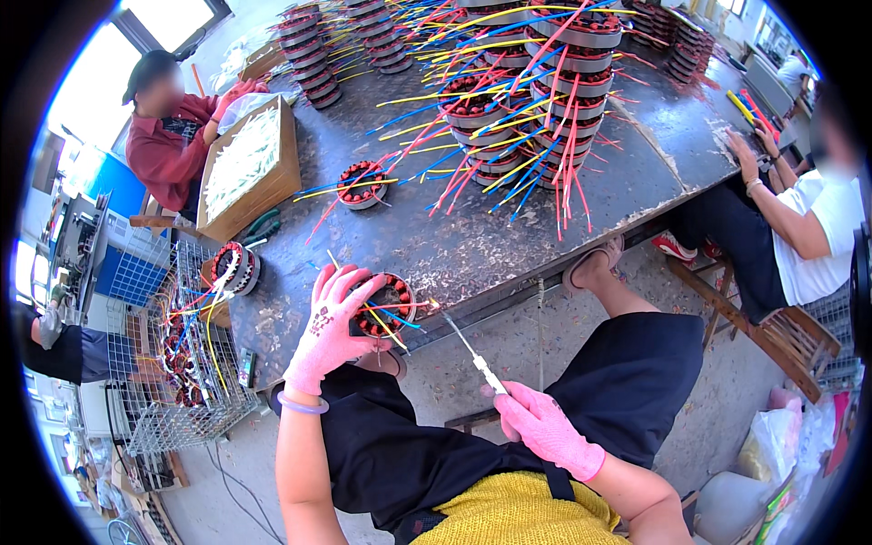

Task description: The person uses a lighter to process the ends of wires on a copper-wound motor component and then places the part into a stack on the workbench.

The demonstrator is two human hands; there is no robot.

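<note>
My left hand (338, 322), in a pink glove, grips the left side of a motor stator (397, 292) at the table's near edge. The stator is a metal ring with red windings; blue, yellow, white and red wires come out of it. In my right hand (548, 427), also gloved in pink, is a slim white-handled tool (489, 374) with a long thin metal shaft. Its tip points at the stator's right side, just short of it, where a small orange glow shows. I cannot tell whether the tool is a lighter or a soldering iron.
Another stator (363, 185) lies farther back on the dark worn table (436, 245), before tall stator stacks (572, 100) trailing wires. A third stator (236, 269) stands left, near a wire basket (182, 363). Co-workers sit by a cardboard box (289, 150) and at the right.
</note>
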